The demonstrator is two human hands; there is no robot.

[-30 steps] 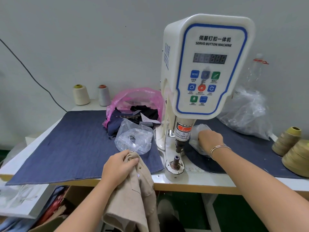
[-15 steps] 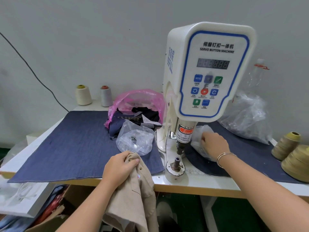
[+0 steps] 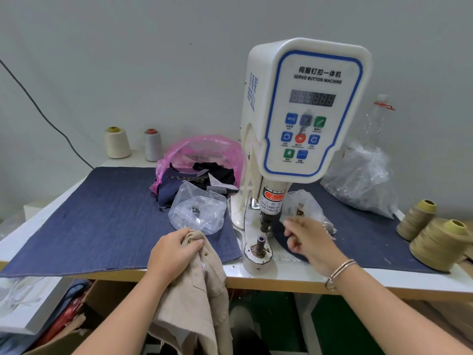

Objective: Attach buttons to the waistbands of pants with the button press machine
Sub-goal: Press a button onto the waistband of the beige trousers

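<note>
My left hand (image 3: 174, 252) grips the waistband of beige pants (image 3: 194, 303) at the table's front edge; the rest of the pants hangs below the table. Small metal studs show on the waistband by my thumb. The white servo button machine (image 3: 307, 111) stands right of it, its lower die (image 3: 260, 243) bare under the punch (image 3: 266, 224). My right hand (image 3: 309, 242) hovers just right of the die, in front of a small clear bag of buttons (image 3: 304, 203). Its fingertips are drawn together but motion blur hides whether they pinch anything.
A blue denim cloth (image 3: 102, 213) covers the table. A clear bag (image 3: 199, 213) and a pink bag of dark fabric (image 3: 204, 149) lie left of the machine. A large clear bag (image 3: 363, 180) and tan thread cones (image 3: 435, 244) are at right; two cones (image 3: 117, 143) at back left.
My right hand has come out of the small button bag and moved forward and left toward the die. My left hand keeps its grip on the waistband.
</note>
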